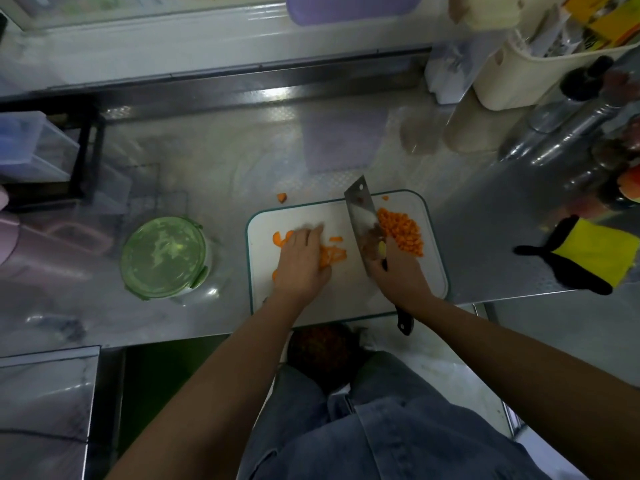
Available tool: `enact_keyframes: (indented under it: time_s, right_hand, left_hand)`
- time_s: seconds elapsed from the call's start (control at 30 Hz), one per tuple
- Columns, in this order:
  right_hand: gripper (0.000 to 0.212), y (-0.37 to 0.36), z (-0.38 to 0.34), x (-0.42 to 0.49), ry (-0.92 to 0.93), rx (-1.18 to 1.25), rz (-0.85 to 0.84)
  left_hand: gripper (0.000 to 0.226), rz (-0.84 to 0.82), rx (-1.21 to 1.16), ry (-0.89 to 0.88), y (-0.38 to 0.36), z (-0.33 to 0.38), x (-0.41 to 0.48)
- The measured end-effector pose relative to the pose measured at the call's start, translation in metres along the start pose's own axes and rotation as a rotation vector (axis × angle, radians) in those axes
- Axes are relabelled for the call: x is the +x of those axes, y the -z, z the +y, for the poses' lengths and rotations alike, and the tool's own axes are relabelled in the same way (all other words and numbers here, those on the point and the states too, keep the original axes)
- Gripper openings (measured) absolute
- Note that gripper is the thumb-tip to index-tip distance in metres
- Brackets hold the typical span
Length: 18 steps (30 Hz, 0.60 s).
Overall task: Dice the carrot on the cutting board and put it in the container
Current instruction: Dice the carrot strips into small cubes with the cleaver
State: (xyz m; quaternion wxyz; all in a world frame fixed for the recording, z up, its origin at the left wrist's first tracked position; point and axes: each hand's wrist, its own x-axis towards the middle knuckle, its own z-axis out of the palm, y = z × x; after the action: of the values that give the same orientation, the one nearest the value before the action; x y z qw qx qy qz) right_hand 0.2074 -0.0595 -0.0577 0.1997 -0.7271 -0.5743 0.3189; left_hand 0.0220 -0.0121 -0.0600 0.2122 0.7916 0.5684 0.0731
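A white cutting board with a green rim lies on the steel counter. Carrot strips and slices lie on its middle, and my left hand rests flat on them with fingers stretched forward. A heap of diced carrot sits on the board's right side. My right hand grips the black handle of a cleaver, whose blade stands between the strips and the diced heap. A round container with a green lid stands left of the board.
One carrot chunk lies on the counter behind the board. A yellow and black cloth lies at the right edge. Jars, a cream bin and steel vessels crowd the back right. A purple tub sits behind the board.
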Motion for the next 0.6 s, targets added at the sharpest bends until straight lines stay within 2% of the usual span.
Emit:
enact_keyframes:
  time_s: [0.3, 0.4, 0.47, 0.6]
  right_hand:
    - [0.029, -0.004, 0.004, 0.003, -0.038, -0.001, -0.004]
    - [0.028, -0.004, 0.004, 0.002, -0.039, 0.012, -0.011]
    - [0.027, -0.004, 0.004, 0.002, -0.042, 0.022, -0.012]
    - [0.029, -0.003, 0.003, 0.001, -0.029, 0.023, 0.003]
  left_hand:
    - [0.053, 0.024, -0.053, 0.075, 0.006, 0.0, 0.001]
    - [0.049, 0.012, 0.033, -0.043, 0.007, -0.008, 0.001]
    - [0.052, -0.012, 0.101, -0.115, 0.006, -0.012, 0.001]
    - [0.059, -0.077, 0.185, -0.092, 0.007, -0.009, 0.002]
